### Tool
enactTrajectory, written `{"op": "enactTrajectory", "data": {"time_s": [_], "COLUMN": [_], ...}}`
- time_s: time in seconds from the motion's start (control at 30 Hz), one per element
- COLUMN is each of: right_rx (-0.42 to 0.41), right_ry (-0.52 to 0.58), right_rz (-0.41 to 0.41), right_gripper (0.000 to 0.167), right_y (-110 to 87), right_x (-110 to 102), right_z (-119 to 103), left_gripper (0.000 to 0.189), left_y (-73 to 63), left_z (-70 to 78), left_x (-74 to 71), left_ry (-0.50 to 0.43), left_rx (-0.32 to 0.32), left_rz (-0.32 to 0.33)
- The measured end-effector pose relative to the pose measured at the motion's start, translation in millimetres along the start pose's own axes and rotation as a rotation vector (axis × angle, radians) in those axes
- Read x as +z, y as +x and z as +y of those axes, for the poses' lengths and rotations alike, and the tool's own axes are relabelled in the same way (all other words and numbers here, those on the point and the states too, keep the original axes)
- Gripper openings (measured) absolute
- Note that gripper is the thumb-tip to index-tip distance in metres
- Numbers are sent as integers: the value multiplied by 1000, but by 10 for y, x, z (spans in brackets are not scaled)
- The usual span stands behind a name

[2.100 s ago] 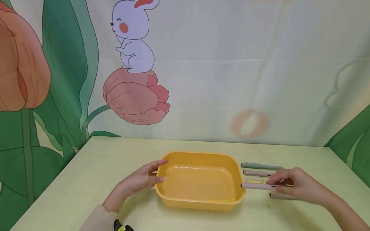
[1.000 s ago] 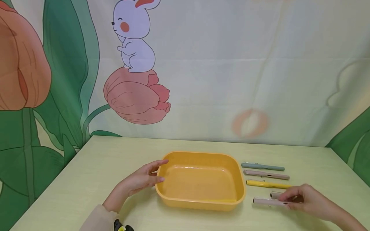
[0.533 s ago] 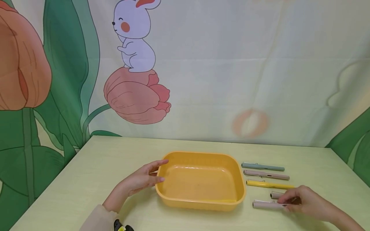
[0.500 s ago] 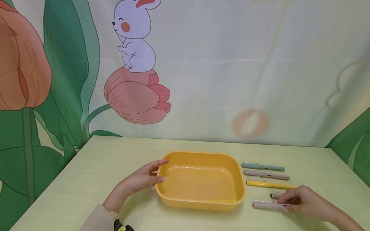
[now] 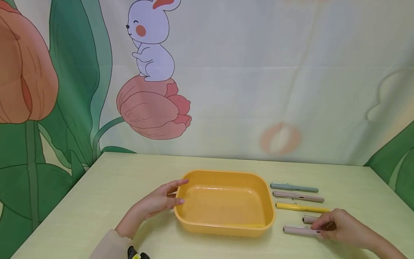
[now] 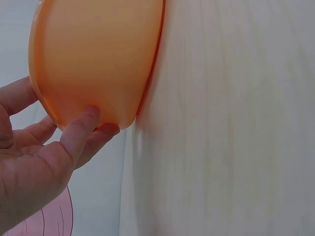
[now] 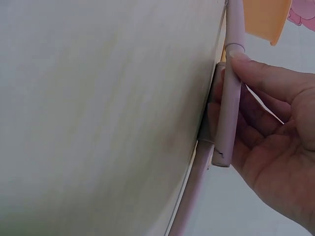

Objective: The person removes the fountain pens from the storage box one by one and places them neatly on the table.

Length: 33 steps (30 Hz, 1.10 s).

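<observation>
In the head view my left hand (image 5: 158, 199) grips the left rim of a yellow plastic basin (image 5: 223, 231). Its thumb and fingers also show on the basin wall (image 6: 98, 54) in the left wrist view. At the right, my right hand (image 5: 343, 228) pinches a pale pink pen (image 5: 299, 230) between thumb and fingers, low over the table. The right wrist view shows this pen (image 7: 231, 108) alongside a second, brownish-pink pen (image 7: 189, 196). That second pen (image 5: 308, 219) lies just behind the held one, partly hidden by my fingers.
Behind these lie a yellow pen (image 5: 300, 207), a dusty-pink pen (image 5: 297, 196) and a grey-green pen (image 5: 294, 187), roughly parallel, right of the basin. A printed cloth (image 5: 226, 90) hangs at the table's back edge. Something thin and yellow (image 5: 245, 225) shows low inside the basin.
The right hand has brought the pale pink pen from beside the basin's right rim toward the front, past the yellow pen, and lowered it. The left hand has stayed on the basin.
</observation>
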State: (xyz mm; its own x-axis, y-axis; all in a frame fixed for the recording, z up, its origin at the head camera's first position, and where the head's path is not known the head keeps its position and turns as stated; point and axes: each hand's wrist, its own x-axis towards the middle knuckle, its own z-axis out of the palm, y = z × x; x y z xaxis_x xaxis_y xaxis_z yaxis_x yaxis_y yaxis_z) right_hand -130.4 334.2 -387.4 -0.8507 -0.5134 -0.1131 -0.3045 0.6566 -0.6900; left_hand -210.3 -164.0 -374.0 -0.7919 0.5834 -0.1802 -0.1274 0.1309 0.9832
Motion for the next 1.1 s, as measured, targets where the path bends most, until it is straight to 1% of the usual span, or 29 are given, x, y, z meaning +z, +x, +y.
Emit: {"op": "enactTrajectory", "data": {"time_s": [0.2,0.47,0.77,0.97,1.1], "right_rx": [25,-53,-92,-171,-180], "right_ry": [-10,-41,-35,-86,-83], "right_rz": [-7,5,8,32,28], "right_gripper": [16,15,15,12,12], "right_y": [13,9,19,35,42], "right_x": [8,20,29,49,48], "right_z": [-9,5,3,24,30], "left_gripper": [63,64,63,62,62], "left_y": [5,-2,-10,-1,-6], "left_z": [-9,-2,12,8,11], "left_x": [-6,-6,2,10,13], "left_ry": [5,0,5,14,15], "left_rx": [1,7,0,-6,-8], "left_rz": [3,-6,1,16,21]}}
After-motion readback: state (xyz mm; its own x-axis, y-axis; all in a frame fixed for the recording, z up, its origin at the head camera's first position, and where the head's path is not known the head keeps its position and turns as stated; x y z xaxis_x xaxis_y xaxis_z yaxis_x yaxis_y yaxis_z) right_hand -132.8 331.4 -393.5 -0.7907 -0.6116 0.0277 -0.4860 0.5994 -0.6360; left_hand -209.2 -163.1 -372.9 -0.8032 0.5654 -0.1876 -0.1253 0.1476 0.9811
